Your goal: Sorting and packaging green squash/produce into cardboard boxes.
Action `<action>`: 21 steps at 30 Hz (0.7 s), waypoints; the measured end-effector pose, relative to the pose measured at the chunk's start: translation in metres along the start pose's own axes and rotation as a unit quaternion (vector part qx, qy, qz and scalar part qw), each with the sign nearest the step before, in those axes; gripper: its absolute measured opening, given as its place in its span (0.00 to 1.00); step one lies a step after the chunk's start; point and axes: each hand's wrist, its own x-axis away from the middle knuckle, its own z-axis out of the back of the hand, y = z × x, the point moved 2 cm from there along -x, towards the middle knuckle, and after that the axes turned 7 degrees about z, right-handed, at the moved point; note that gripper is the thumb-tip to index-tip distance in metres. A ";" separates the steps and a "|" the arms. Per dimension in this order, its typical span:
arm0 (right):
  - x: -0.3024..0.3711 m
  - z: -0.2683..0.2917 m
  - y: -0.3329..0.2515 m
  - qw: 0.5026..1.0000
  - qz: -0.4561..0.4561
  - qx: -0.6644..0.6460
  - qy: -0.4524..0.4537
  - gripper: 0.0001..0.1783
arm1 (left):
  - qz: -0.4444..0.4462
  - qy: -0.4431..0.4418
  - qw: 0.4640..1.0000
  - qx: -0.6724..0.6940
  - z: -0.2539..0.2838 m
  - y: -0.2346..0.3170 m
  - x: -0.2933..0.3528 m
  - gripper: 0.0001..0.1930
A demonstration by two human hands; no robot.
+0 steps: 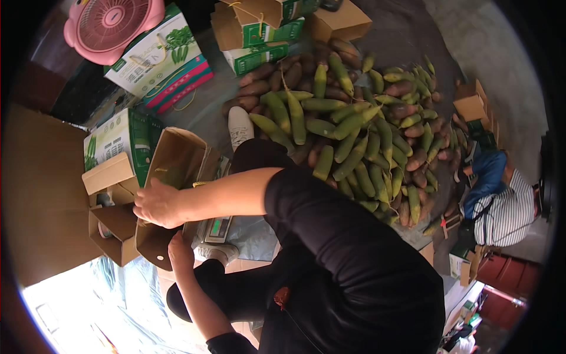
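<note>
- The bare right hand (159,203) is laid over the long, open, brown cardboard carton (183,150), fingers bent; whether anything is pinched cannot be told.
- The left hand (181,251) is placed at the carton's edge; its grip cannot be told.
- Long, green, tapering vegetables (351,127) are heaped rightward.

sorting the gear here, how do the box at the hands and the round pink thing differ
Colour: the box is brown inside, while the pink thing is pink throughout.
Shape: the box is long and straight-sided; the pink thing is round with a slotted face.
Contact: both hands, left and right, are at the box; neither is at the pink thing.
</note>
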 end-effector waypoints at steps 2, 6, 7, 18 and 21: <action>-0.007 -0.055 0.008 0.999 -0.002 0.021 -0.048 0.17 | 0.000 -0.016 1.000 0.002 0.003 0.006 -0.001 0.12; 0.003 -0.089 0.018 0.975 -0.047 0.214 -0.040 0.16 | 0.016 -0.045 0.999 0.017 0.009 0.018 -0.001 0.11; 0.002 -0.087 0.021 0.982 -0.062 0.181 -0.002 0.16 | 0.023 -0.050 0.998 0.024 0.007 0.020 -0.001 0.11; 0.121 0.089 0.118 0.930 -0.213 -0.142 0.262 0.15 | 0.015 -0.031 0.998 0.054 0.014 0.014 0.007 0.10; 0.237 0.059 0.182 0.822 -0.395 -0.199 0.358 0.13 | -0.001 -0.025 0.997 0.069 0.014 0.017 0.005 0.10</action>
